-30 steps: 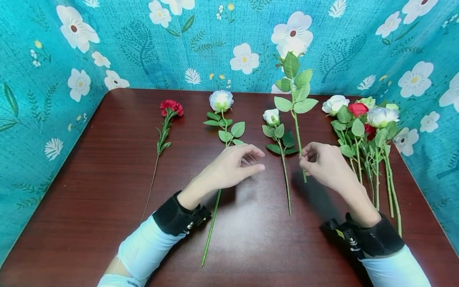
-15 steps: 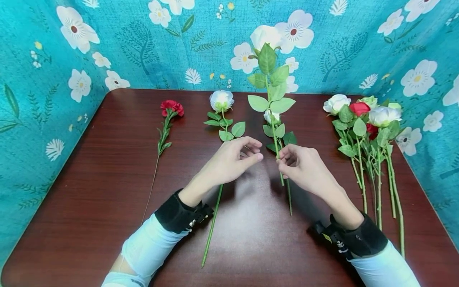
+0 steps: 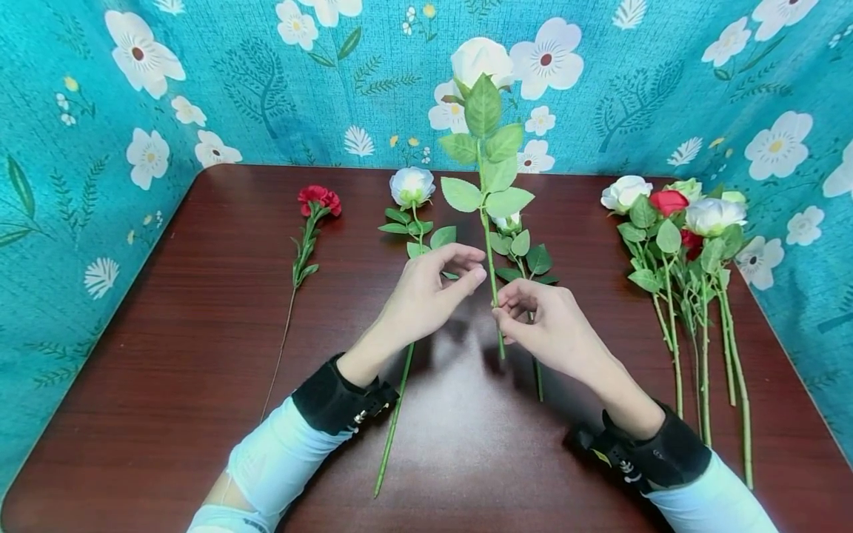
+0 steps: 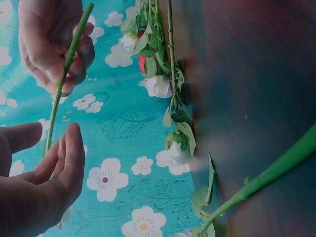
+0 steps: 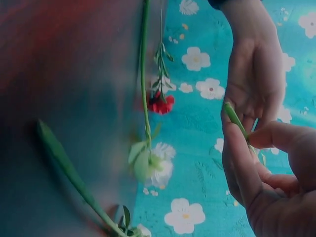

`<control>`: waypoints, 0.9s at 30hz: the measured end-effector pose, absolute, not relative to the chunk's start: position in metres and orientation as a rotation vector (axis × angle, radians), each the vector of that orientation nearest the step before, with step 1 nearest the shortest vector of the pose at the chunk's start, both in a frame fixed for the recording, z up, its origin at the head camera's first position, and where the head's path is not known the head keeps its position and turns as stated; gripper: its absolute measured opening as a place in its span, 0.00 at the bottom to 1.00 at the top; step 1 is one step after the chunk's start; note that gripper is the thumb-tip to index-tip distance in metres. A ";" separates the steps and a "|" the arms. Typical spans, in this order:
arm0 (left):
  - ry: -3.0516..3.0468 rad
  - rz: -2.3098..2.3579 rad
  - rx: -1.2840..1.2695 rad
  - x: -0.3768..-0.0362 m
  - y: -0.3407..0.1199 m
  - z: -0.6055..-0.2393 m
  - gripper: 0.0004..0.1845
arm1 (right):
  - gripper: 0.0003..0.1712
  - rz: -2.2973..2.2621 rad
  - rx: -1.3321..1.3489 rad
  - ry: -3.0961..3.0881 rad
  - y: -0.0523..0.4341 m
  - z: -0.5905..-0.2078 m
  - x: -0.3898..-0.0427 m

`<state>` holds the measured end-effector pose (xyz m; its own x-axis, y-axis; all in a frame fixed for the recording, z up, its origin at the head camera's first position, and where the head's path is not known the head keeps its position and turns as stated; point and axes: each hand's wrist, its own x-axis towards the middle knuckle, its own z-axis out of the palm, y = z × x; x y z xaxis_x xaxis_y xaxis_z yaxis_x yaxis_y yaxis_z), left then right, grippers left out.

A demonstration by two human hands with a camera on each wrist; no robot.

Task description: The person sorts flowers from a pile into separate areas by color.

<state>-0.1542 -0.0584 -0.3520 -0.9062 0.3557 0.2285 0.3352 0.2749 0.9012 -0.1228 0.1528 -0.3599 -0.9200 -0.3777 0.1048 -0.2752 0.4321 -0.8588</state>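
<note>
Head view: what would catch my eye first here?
A tall white rose stands upright mid-table, its stem pinched by the right hand, with the left hand open beside it. At the table's right edge lies a bunch of red and white roses; far left, one red carnation.

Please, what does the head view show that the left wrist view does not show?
Only the head view shows the red carnation lying at the table's left, and the bloom of the white rose held upright. Only the left wrist view shows, close up, the right hand's fingertips pinching the stem. Both show the left hand open beside the stem, the right hand holding it, and the bunch of roses.
</note>
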 end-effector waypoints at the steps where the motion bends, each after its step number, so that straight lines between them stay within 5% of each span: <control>1: 2.478 1.781 0.670 -0.154 -0.058 -0.352 0.13 | 0.01 -1.513 -0.600 2.570 0.151 -0.361 -0.122; 27: 2.247 2.140 0.543 -0.152 -0.055 -0.351 0.12 | 0.06 -1.554 -0.706 2.594 0.137 -0.372 -0.112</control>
<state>-0.1516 -0.0550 -0.3512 -0.9406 0.2402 0.2400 0.2513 0.0175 0.9677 -0.1120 0.1368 -0.3715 -0.8961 -0.3975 0.1972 -0.3614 0.3959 -0.8442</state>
